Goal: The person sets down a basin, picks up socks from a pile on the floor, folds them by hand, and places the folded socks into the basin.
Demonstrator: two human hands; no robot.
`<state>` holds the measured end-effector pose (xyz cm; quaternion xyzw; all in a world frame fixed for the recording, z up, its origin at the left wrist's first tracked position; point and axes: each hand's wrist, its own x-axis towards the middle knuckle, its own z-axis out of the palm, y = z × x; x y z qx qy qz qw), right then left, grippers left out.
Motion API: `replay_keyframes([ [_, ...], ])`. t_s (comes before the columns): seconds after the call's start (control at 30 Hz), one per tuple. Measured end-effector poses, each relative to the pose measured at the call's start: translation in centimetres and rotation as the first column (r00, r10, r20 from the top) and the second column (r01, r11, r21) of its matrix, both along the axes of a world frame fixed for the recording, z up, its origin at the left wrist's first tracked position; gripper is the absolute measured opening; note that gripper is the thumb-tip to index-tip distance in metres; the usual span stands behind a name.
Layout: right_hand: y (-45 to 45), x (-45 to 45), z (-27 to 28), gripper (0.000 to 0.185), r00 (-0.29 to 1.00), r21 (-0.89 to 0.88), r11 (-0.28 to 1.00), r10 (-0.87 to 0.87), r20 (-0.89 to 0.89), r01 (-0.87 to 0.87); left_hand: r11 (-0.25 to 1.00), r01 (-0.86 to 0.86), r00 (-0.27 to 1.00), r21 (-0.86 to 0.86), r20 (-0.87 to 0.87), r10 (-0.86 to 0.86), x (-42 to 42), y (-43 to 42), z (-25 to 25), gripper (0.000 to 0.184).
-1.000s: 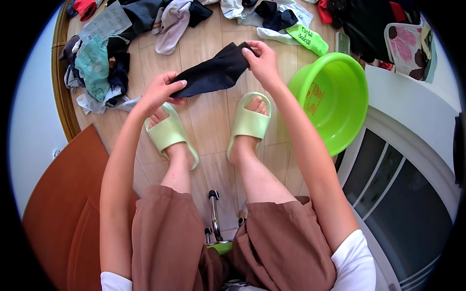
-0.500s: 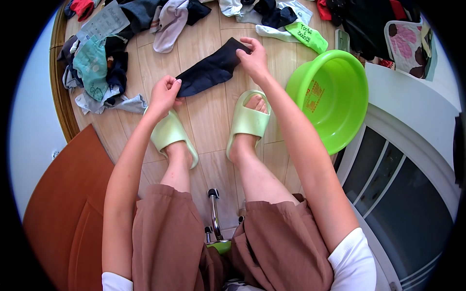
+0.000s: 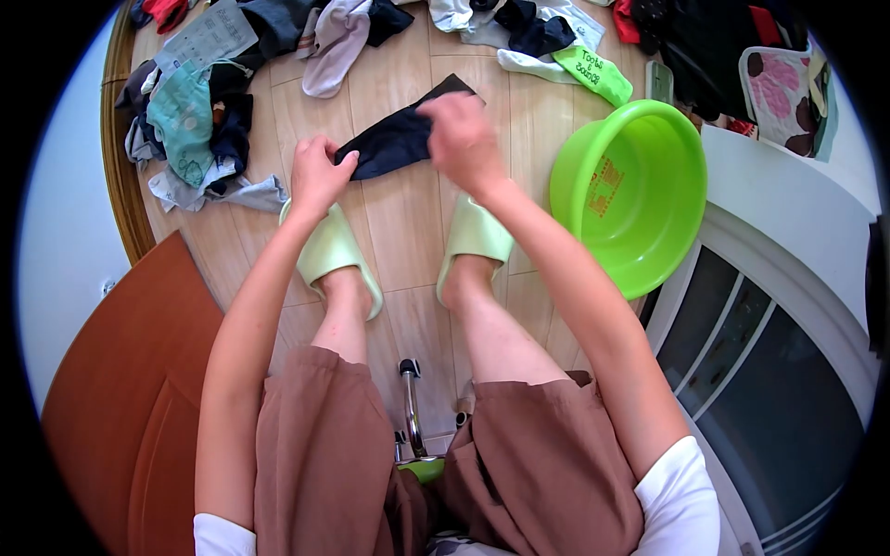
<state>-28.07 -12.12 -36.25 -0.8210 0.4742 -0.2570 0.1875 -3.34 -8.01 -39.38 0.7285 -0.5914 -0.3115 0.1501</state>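
A black sock [image 3: 389, 144] is stretched out above the wooden floor, in front of my feet. My left hand [image 3: 322, 171] pinches its left end between thumb and fingers. Over its right part is my right hand [image 3: 462, 139], smeared by motion, so its grip on the cloth cannot be made out. The sock's far right end sticks out beyond that hand. Light green slippers [image 3: 336, 248] are on my feet just below the sock.
A green basin [image 3: 640, 204] stands on the floor at the right. Piled clothes [image 3: 190, 120] lie at the left, and socks [image 3: 336, 46] line the far side. A bright green sock [image 3: 595, 74] lies beyond the basin. A brown door panel [image 3: 130, 398] is at lower left.
My right hand has moved from the sock's right end inward and to the left along it. My left hand still holds the left end and has shifted slightly to the right.
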Motion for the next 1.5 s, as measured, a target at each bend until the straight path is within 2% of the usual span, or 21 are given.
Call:
replay_keyframes([
  [0.07,2.0,2.1,-0.3,0.049,0.975,0.098,0.97,0.219,0.046,-0.223,0.996,0.036,0.998,0.078,0.049,-0.04,-0.2,-0.2,0.4,0.031],
  [0.13,4.1,4.1,0.0,0.053,0.984,0.104,0.981,0.168,-0.059,-0.161,0.989,0.031,0.995,0.147,0.092,-0.045,-0.6,-0.6,0.8,0.027],
  [0.17,4.9,4.6,0.2,0.059,0.987,0.196,0.974,0.13,-0.092,-0.11,0.949,-0.07,0.979,0.307,-0.16,0.124,-0.8,-0.7,1.2,0.026],
  [0.23,5.3,5.2,0.1,0.06,0.998,0.211,0.977,0.043,-0.055,-0.03,0.764,-0.108,0.691,0.637,-0.504,0.518,-1.2,-1.2,2.6,0.023],
  [0.3,5.0,5.0,0.1,0.061,1.0,0.228,0.973,-0.015,0.002,0.014,0.676,-0.014,0.472,0.737,-0.591,0.654,-1.7,-1.6,5.1,0.025],
  [0.33,4.6,4.6,0.1,0.06,0.999,0.239,0.971,-0.027,0.042,0.016,0.633,0.045,0.35,0.773,-0.606,0.715,-1.9,-1.7,6.0,0.027],
  [0.37,4.3,4.2,0.2,0.06,0.996,0.25,0.968,-0.038,0.083,0.016,0.606,0.083,0.411,0.791,-0.582,0.702,-1.1,-1.7,5.0,0.041],
  [0.47,4.1,4.1,3.7,0.059,0.964,0.2,0.98,-0.078,0.253,0.027,0.546,0.147,0.31,0.825,-0.563,0.766,-0.8,-2.4,5.8,0.05],
  [0.5,4.4,4.5,4.8,0.057,0.958,0.169,0.986,-0.037,0.283,-0.011,0.533,0.271,0.149,0.802,-0.582,0.8,-0.6,-2.4,5.9,0.058],
  [0.6,6.7,6.1,4.9,0.049,0.949,0.143,0.969,0.158,0.272,-0.203,0.5,0.524,-0.156,0.689,-0.5,0.852,0.1,-2.2,5.9,0.057],
  [0.63,7.4,6.4,5.2,0.054,0.942,0.169,0.953,0.201,0.269,-0.251,0.584,0.313,-0.049,0.749,-0.601,0.798,-0.1,-2.2,6.0,0.048],
  [0.67,7.8,6.7,5.3,0.053,0.938,0.156,0.947,0.236,0.253,-0.281,0.562,0.392,-0.034,0.728,-0.599,0.8,0.8,-2.2,4.5,0.041],
  [0.73,8.0,7.1,5.6,0.054,0.912,0.212,0.925,0.234,0.336,-0.315,0.57,0.303,0.065,0.763,-0.614,0.787,0.6,-2.0,4.4,0.04],
  [0.83,7.3,7.0,5.4,0.05,0.847,0.279,0.891,0.184,0.498,-0.357,0.755,0.224,0.159,0.616,-0.787,0.596,0.1,-1.8,5.7,0.042],
  [0.93,6.5,6.6,6.4,0.043,0.834,0.546,0.8,-0.111,0.541,-0.248,0.833,0.193,0.185,0.518,-0.853,0.488,-0.4,-1.7,6.4,0.043],
  [0.97,6.1,6.5,6.8,0.03,0.821,0.526,0.833,-0.172,0.545,-0.174,0.845,0.211,0.175,0.492,-0.869,0.463,-0.5,-1.8,6.7,0.044],
  [1.07,4.5,6.4,5.7,0.024,0.87,0.558,0.828,-0.234,0.435,-0.056,0.812,0.206,0.146,0.546,-0.838,0.526,-0.4,-1.3,5.3,0.041],
  [1.17,3.2,6.2,5.2,0.021,0.85,0.583,0.812,-0.283,0.444,-0.033,0.835,0.263,0.078,0.483,-0.874,0.48,0.4,-1.0,4.6,0.044],
  [1.27,2.5,5.8,5.0,0.021,0.854,0.653,0.755,-0.305,0.423,-0.054,0.786,0.418,-0.211,0.455,-0.793,0.572,1.0,-1.6,5.3,0.052],
  [1.37,2.4,5.5,5.1,0.022,0.875,0.701,0.708,-0.283,0.392,-0.086,0.734,0.392,-0.201,0.554,-0.727,0.656,0.8,-1.5,6.3,0.06],
  [1.5,2.1,5.3,5.3,0.025,0.924,0.779,0.619,-0.235,0.302,-0.097,0.787,0.324,0.048,0.526,-0.84,0.541,0.3,-0.9,6.8,0.061],
])
